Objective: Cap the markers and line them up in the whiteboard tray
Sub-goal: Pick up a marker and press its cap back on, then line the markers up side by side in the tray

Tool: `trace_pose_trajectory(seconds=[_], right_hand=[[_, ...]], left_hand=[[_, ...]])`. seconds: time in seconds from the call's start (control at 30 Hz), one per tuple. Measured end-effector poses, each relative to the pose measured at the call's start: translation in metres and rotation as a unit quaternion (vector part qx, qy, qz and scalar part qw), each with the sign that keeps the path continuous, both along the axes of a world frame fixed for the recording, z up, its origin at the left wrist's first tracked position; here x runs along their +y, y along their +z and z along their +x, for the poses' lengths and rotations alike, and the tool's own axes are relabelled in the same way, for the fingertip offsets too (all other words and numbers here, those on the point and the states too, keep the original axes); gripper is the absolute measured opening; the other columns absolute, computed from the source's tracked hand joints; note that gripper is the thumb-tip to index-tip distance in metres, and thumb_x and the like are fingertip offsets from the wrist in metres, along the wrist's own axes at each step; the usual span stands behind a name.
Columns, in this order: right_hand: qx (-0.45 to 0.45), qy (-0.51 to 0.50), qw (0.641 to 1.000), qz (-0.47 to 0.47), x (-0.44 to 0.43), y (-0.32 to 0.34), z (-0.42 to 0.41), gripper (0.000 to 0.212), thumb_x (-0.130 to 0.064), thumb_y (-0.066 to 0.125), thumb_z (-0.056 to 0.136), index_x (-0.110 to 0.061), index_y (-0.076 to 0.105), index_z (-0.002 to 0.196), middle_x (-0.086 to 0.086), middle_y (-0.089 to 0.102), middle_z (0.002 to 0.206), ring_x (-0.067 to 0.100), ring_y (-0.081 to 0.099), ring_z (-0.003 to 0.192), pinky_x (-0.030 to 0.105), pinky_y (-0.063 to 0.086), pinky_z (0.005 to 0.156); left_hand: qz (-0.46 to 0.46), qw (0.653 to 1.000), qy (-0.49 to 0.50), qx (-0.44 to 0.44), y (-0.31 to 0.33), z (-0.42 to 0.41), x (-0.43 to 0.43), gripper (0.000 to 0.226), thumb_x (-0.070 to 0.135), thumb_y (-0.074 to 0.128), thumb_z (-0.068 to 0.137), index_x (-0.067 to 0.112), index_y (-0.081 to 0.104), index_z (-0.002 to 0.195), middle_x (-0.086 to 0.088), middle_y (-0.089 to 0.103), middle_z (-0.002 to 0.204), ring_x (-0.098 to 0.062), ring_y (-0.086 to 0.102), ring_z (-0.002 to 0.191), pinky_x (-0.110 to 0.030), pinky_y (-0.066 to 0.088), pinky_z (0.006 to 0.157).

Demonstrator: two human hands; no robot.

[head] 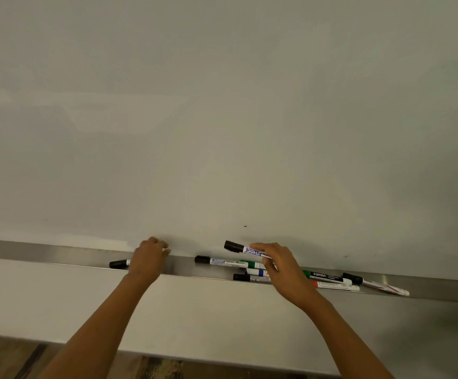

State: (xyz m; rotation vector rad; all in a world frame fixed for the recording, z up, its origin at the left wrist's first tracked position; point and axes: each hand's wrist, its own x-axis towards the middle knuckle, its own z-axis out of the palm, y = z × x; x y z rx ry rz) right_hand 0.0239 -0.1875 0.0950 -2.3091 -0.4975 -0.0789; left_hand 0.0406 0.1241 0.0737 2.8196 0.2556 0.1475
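A metal whiteboard tray (58,254) runs across the lower view. My left hand (148,259) rests on a black-capped marker (119,263) lying in the tray; only its cap end shows. My right hand (279,265) holds a black-capped white marker (238,248) lifted just above the tray, cap to the left. Below it lies another black-capped marker (217,261) on a loose heap: a green marker (252,264), a blue one (258,272) and a black one (245,277). Right of my hand lie a green-capped marker (325,276), a red-capped one (337,286) and a black-capped one (372,283).
The blank whiteboard (222,105) fills the view above the tray. A white wall panel (58,302) hangs below the tray, with wood-patterned floor (9,359) at the bottom left.
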Motion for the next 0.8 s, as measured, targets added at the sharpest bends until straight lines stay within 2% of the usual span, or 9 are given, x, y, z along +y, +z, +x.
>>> trace_pose_trajectory(seconds=[0.1,0.2,0.33,0.43,0.53,0.6,0.63,0.7,0.8], right_hand=[[0.002,0.015,1.0,-0.02,0.009,-0.012,0.001,0.041,-0.002,0.04,0.095,-0.027,0.051,0.125,0.002,0.053,0.122,0.014,0.044,0.109,0.022,0.036,0.093],[0.003,0.032,0.999,-0.022,0.025,-0.022,0.002,0.04,-0.002,0.042,0.094,-0.024,0.055,0.123,0.003,0.054,0.118,0.014,0.048,0.107,0.015,0.033,0.088],[-0.011,0.051,0.998,-0.033,0.053,-0.033,0.006,0.039,0.001,0.044,0.091,-0.021,0.06,0.119,0.005,0.057,0.114,0.018,0.054,0.102,0.014,0.035,0.083],[-0.011,0.056,0.998,-0.039,0.077,-0.04,0.009,0.04,0.002,0.045,0.09,-0.02,0.059,0.119,0.005,0.058,0.117,0.019,0.053,0.105,0.017,0.036,0.087],[-0.012,0.05,0.997,-0.049,0.094,-0.044,0.012,0.04,0.002,0.045,0.09,-0.021,0.059,0.119,0.005,0.059,0.119,0.021,0.052,0.107,0.026,0.04,0.093],[-0.014,0.042,0.997,-0.055,0.1,-0.047,0.014,0.04,0.002,0.045,0.09,-0.022,0.059,0.119,0.004,0.059,0.119,0.02,0.052,0.108,0.028,0.04,0.095],[-0.016,0.038,0.998,-0.053,0.102,-0.049,0.014,0.04,0.001,0.045,0.09,-0.022,0.059,0.119,0.004,0.06,0.119,0.02,0.052,0.108,0.028,0.041,0.095],[-0.021,0.03,0.999,-0.04,0.102,-0.051,0.015,0.038,0.0,0.045,0.091,-0.022,0.061,0.117,0.003,0.061,0.118,0.021,0.053,0.107,0.029,0.042,0.095],[-0.038,-0.009,0.999,-0.007,0.102,-0.052,0.019,0.04,0.005,0.045,0.088,-0.019,0.062,0.115,0.005,0.062,0.114,0.022,0.055,0.104,0.032,0.045,0.093]], left_hand=[[0.092,0.995,0.011,0.047,-0.02,-0.008,0.026,0.029,0.02,0.039,0.096,0.012,0.058,0.118,-0.012,0.056,0.115,-0.028,0.054,0.106,-0.038,0.049,0.09],[0.115,0.991,-0.015,0.064,-0.028,-0.013,0.027,0.032,0.022,0.032,0.098,0.022,0.051,0.124,-0.009,0.055,0.109,-0.026,0.056,0.101,-0.034,0.05,0.083],[0.058,0.997,-0.027,0.04,-0.032,-0.013,0.012,0.035,0.031,0.03,0.099,0.019,0.057,0.117,-0.008,0.06,0.109,-0.026,0.057,0.103,-0.04,0.05,0.087],[-0.01,0.999,-0.024,0.034,-0.035,-0.013,-0.004,0.044,0.036,0.026,0.099,0.015,0.062,0.11,-0.01,0.063,0.108,-0.029,0.058,0.102,-0.039,0.047,0.087],[-0.015,0.999,-0.041,0.03,-0.04,-0.014,-0.016,0.04,0.032,0.026,0.099,0.011,0.059,0.107,-0.012,0.059,0.102,-0.03,0.057,0.097,-0.038,0.047,0.084],[-0.056,0.997,-0.044,0.011,-0.043,-0.016,-0.015,0.039,0.032,0.028,0.099,0.008,0.059,0.098,-0.012,0.058,0.099,-0.029,0.057,0.095,-0.039,0.047,0.084],[-0.081,0.996,-0.043,-0.003,-0.045,-0.018,-0.014,0.039,0.032,0.029,0.099,0.008,0.059,0.095,-0.012,0.059,0.1,-0.028,0.056,0.097,-0.04,0.047,0.087],[-0.093,0.995,-0.031,-0.028,-0.05,-0.021,-0.007,0.038,0.031,0.031,0.099,0.007,0.059,0.108,-0.015,0.058,0.12,-0.028,0.05,0.116,-0.038,0.041,0.102],[-0.014,0.999,0.016,-0.031,-0.054,-0.025,0.011,0.042,0.032,0.03,0.099,0.01,0.048,0.129,-0.016,0.037,0.148,-0.03,0.029,0.139,-0.04,0.022,0.115]])
